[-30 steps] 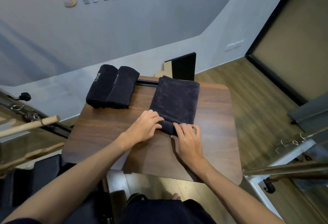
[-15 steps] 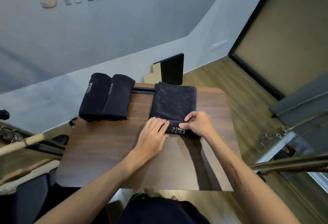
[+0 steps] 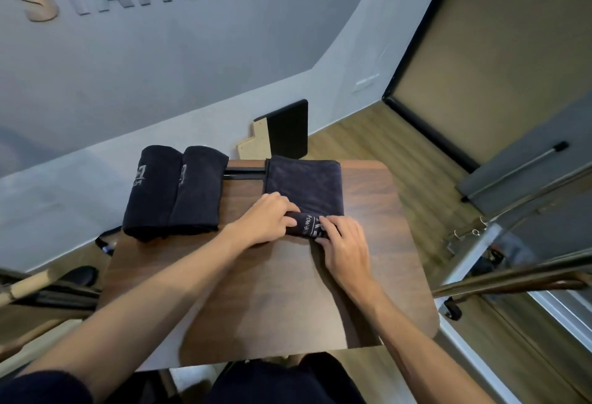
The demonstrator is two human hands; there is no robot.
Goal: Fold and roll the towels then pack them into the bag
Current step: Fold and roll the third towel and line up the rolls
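Now both hands work on the near end of the dark towel (image 3: 304,184), which lies flat on the desk (image 3: 272,291). The left hand (image 3: 267,222) and the right hand (image 3: 344,248) curl their fingers around the small roll (image 3: 309,227) so it stays tight and even across its width. Two finished rolls (image 3: 176,190) lie side by side at the far left edge, probably to keep the working space free. I see no bag.

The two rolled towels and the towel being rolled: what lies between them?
In the head view, bare wooden table and a black bar separate the rolled towels from the flat towel.
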